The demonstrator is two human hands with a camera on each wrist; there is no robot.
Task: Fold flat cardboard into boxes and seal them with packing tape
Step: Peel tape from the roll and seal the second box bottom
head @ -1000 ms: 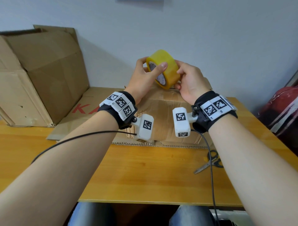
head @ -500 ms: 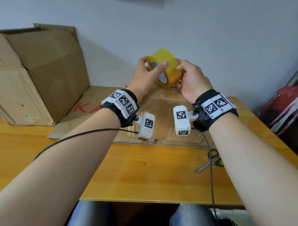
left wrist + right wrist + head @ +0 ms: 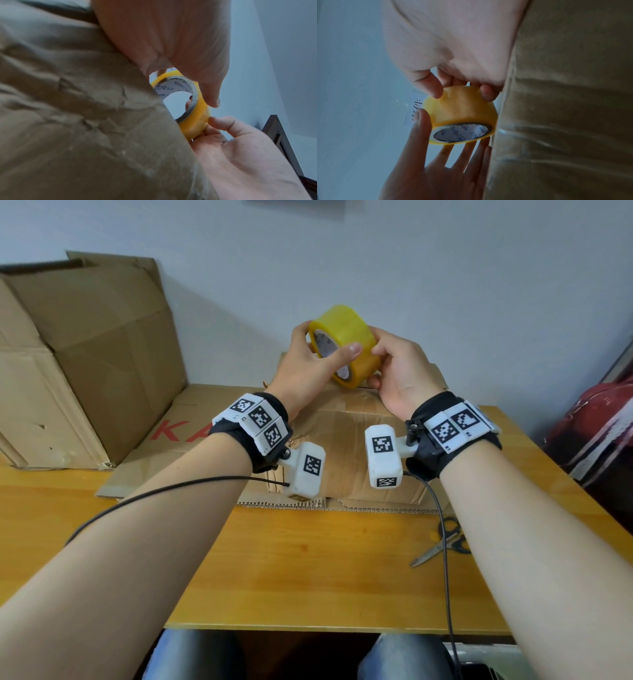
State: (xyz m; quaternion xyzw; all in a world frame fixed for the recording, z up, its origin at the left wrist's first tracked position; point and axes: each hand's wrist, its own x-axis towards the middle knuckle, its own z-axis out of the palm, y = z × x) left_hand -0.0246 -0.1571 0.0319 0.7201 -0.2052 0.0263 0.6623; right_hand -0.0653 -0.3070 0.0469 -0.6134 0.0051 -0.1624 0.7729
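Note:
A yellow roll of packing tape [image 3: 346, 335] [image 3: 197, 116] [image 3: 462, 109] is held up in the air between both hands, above the folded cardboard box [image 3: 346, 440] standing on the table. My left hand [image 3: 310, 364] grips the roll, thumb laid across its open face and fingers behind it. My right hand [image 3: 399, 368] holds the roll's outer band, thumb on top and fingertips [image 3: 488, 93] curled under its lower side. The roll's printed cardboard core [image 3: 462, 132] faces the left hand. Whether a loose tape end is lifted is hidden.
A large open cardboard box [image 3: 78, 354] leans at the back left, with a flat cardboard sheet [image 3: 164, 436] bearing red letters lying beside it. Scissors [image 3: 442, 546] lie on the wooden table [image 3: 308, 570] at the right. A red bag [image 3: 603, 433] sits beyond the right edge.
Both hands and the roll have dropped slightly and turned the roll a little; the left thumb has slid further across its face. The grip of both hands stays.

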